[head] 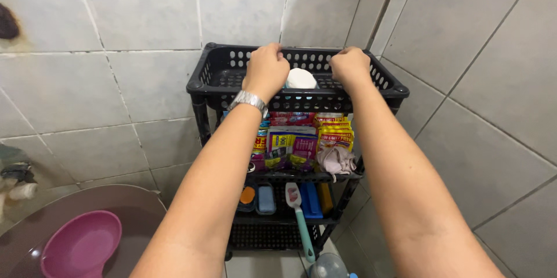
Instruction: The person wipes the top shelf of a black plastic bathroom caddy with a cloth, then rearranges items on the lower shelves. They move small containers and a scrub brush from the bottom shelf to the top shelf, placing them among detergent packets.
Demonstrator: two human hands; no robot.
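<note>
Both hands are reaching into the top tray (206, 75) of the black rack: left hand (266, 71) and right hand (350, 67) curled beside the white tub (301, 78), grip unclear; lifting it straight would be safest, clear of the rim

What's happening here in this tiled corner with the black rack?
A person has both hands in the top basket of a black plastic shelf rack. The left hand and right hand are closed, on either side of a white round thing; what they grip is hidden. The shelf below holds colourful packets, and a lower one brushes.
</note>
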